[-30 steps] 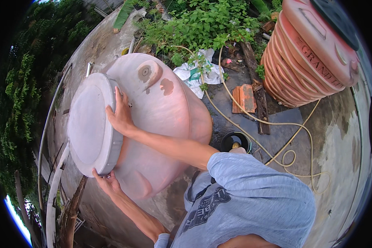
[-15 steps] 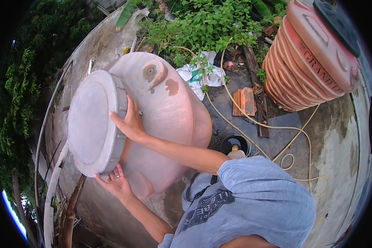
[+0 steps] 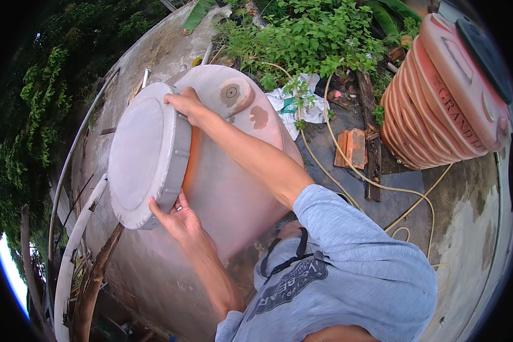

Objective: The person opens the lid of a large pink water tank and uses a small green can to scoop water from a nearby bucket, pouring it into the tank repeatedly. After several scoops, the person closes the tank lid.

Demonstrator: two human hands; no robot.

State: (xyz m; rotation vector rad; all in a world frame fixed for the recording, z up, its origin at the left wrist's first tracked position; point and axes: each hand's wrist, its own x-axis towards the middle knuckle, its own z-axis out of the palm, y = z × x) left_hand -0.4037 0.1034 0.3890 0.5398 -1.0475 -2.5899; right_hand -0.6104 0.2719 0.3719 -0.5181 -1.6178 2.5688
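A round grey lid (image 3: 139, 151) with a ribbed rim is on a faded pink plastic tank (image 3: 233, 176). Orange (image 3: 192, 157) shows between the lid's rim and the tank; whether the lid is screwed down or loose, I cannot tell. My right hand (image 3: 189, 106) grips the far part of the rim, its thumb over the lid's edge. At the near part of the rim, my left hand (image 3: 182, 219), with a ring on it, has its thumb on the edge and its fingers curled against the side.
A ribbed orange-pink tank (image 3: 433, 108) with a dark lid stands at the right. A yellow hose (image 3: 382, 185) winds past bricks (image 3: 351, 148), a plank (image 3: 371, 137) and a white sack (image 3: 308, 100). Bare poles (image 3: 80, 245) rise at the left; leafy plants (image 3: 319, 37) grow behind.
My right hand has moved to the far end of the rim, and my left hand up along its near side. More orange shows beneath the lid. The view has shifted.
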